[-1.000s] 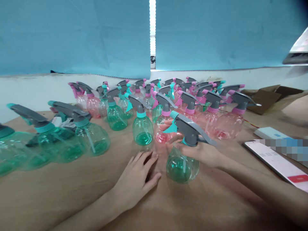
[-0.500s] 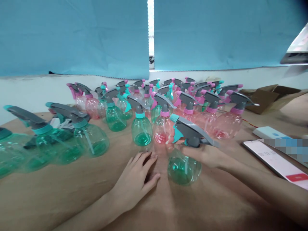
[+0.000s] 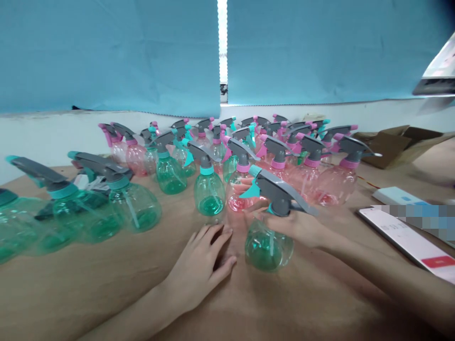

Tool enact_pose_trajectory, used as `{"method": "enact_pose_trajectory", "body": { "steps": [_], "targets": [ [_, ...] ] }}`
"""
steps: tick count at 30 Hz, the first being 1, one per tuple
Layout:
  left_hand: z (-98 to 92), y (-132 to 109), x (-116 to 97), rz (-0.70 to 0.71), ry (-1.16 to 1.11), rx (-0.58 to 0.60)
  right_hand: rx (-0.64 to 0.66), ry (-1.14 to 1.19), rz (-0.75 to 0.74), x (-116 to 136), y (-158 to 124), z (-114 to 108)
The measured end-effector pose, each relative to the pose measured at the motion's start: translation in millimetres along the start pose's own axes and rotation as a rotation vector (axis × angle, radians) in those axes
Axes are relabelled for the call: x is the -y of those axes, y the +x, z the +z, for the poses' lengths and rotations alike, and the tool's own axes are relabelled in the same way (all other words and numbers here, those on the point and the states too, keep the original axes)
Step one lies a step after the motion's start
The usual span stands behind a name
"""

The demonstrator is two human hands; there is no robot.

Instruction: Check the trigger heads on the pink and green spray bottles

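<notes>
My right hand (image 3: 296,228) is wrapped round the neck of a green spray bottle (image 3: 265,253) with a grey and teal trigger head. The bottle is tilted a little, and its nozzle points left; whether its base touches the table I cannot tell. Palm down, my left hand (image 3: 202,263) lies on the wooden table (image 3: 142,293) with its fingers apart, left of the held bottle. Just beyond the hands stand a green spray bottle (image 3: 209,194) and a pink spray bottle (image 3: 239,187), the pink one partly hidden by my right fingers.
Several pink and green spray bottles crowd the back of the table. More green bottles (image 3: 137,208) line the left side. A phone (image 3: 401,237) and a white box (image 3: 394,196) lie at the right, with an open cardboard box (image 3: 387,149) behind them.
My right hand has shifted slightly left with the green spray bottle, and its trigger head has turned a little. My left hand has stayed in place.
</notes>
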State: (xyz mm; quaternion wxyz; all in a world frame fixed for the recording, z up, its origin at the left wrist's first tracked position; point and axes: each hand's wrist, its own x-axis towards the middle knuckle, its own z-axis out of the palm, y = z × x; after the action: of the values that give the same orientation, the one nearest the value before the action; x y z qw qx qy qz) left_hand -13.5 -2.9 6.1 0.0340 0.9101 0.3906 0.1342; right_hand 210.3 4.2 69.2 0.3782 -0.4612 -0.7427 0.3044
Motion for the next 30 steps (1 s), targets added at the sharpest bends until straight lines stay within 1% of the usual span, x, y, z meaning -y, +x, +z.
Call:
{"method": "enact_pose_trajectory", "body": {
  "steps": [5, 9, 18, 23, 30],
  "targets": [
    [-0.1, -0.4, -0.4, 0.003, 0.0, 0.009, 0.0, 0.009, -0.022, -0.7, 0.7, 0.0],
    [-0.1, -0.8, -0.5, 0.0, -0.003, -0.007, -0.007, 0.017, -0.035, -2.6, 0.4, 0.2],
    [0.5, -0.3, 0.6, 0.0, -0.008, 0.011, -0.034, -0.03, -0.054, -6.5, -0.9, 0.8],
    [1.0, 0.0, 0.6, -0.006, -0.006, 0.017, -0.089, -0.096, -0.026, -5.5, -0.5, 1.1],
    [2.2, -1.7, 0.6, -0.009, -0.009, 0.003, -0.095, -0.104, 0.008, -0.8, 0.0, 1.6]
  ]
}}
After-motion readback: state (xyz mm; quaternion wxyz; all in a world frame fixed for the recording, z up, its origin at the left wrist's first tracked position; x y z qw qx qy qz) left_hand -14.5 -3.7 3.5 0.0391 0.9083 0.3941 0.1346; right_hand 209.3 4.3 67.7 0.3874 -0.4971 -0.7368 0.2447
